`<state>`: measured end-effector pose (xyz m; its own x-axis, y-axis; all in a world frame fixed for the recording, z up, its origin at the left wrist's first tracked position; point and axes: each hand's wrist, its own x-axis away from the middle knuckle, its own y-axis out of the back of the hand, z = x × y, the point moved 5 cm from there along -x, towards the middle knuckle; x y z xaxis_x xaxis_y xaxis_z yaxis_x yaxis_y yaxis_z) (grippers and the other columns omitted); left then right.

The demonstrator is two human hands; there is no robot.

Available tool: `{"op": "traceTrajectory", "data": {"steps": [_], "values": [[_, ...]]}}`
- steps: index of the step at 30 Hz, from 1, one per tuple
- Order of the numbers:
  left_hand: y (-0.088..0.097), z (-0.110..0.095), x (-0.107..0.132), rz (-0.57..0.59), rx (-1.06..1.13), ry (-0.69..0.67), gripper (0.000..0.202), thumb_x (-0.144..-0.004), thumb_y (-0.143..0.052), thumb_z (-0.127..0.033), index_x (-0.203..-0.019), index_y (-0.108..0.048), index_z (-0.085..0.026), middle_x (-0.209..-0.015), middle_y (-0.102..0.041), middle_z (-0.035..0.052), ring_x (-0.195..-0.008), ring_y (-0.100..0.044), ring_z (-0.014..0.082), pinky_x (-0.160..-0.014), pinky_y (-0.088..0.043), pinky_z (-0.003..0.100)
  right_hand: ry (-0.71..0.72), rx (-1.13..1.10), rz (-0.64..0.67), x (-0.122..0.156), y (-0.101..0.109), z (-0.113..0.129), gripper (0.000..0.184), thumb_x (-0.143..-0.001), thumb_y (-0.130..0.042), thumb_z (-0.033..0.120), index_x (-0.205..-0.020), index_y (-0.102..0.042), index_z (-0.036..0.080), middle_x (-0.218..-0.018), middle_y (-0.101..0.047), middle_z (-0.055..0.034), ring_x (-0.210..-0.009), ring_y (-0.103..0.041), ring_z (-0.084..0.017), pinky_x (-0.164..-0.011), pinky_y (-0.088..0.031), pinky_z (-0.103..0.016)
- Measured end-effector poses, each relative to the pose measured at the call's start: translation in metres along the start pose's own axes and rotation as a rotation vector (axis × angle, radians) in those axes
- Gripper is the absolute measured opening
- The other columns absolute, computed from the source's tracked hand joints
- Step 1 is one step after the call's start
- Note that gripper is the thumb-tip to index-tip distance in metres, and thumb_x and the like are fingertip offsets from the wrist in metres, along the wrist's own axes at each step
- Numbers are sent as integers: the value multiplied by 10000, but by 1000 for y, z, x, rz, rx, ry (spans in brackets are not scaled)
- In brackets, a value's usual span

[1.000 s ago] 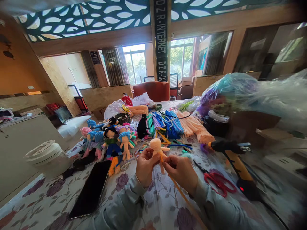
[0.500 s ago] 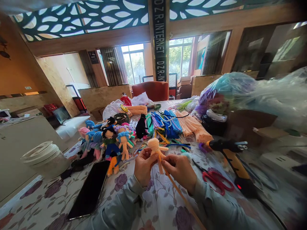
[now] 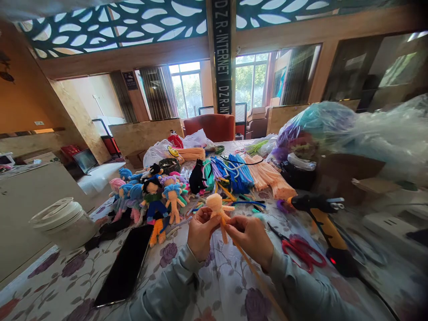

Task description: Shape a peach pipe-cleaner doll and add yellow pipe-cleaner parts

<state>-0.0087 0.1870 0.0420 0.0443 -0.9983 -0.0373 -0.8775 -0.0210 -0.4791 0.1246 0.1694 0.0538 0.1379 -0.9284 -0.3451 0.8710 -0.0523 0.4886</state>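
Observation:
A small peach doll (image 3: 214, 203) made of fuzzy pipe cleaner is held upright above the table, with a round bare head, one arm pointing right and a leg hanging down. My left hand (image 3: 200, 232) is closed on its left side, thumb across the body. Against the doll's right side, my right hand (image 3: 250, 236) pinches an orange pipe cleaner (image 3: 249, 261) that crosses the body and trails down toward the bottom edge. The fingertips of both hands nearly meet at the doll's middle, partly hiding it.
Finished dolls (image 3: 154, 191) are heaped at left behind a black phone (image 3: 125, 265). Bundles of coloured pipe cleaners (image 3: 234, 171) lie at the back. Red-handled scissors (image 3: 304, 254) and a glue gun (image 3: 329, 232) with a cord lie right. A white bucket (image 3: 63, 223) stands far left.
Almost nothing differs. Both hands keep their hold on the doll, and the orange pipe cleaner has shifted slightly across its body.

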Motion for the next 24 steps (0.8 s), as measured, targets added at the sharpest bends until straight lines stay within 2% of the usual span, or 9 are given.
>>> {"op": "traceTrajectory", "data": {"steps": [13,24], "values": [[-2,1,1,0,15,-10,336,-547,-814,-183,-780,-573,-158,-707,-660,-7,-677,-646,140,-656,-513,246,-113,-219,16,-3,-2,-5,271,-778,-562,372,-602,-599,169,-470,-553,18,-439,-534,-124,-433,-371,-209],[3,3,-2,0,-97,-127,267,-611,-773,-202,-807,-598,-158,-752,-656,13,-730,-631,160,-714,-488,289,-211,-483,22,-5,-8,-12,231,-722,-608,344,-585,-616,158,-483,-541,29,-453,-485,-102,-464,-344,-210]]}}
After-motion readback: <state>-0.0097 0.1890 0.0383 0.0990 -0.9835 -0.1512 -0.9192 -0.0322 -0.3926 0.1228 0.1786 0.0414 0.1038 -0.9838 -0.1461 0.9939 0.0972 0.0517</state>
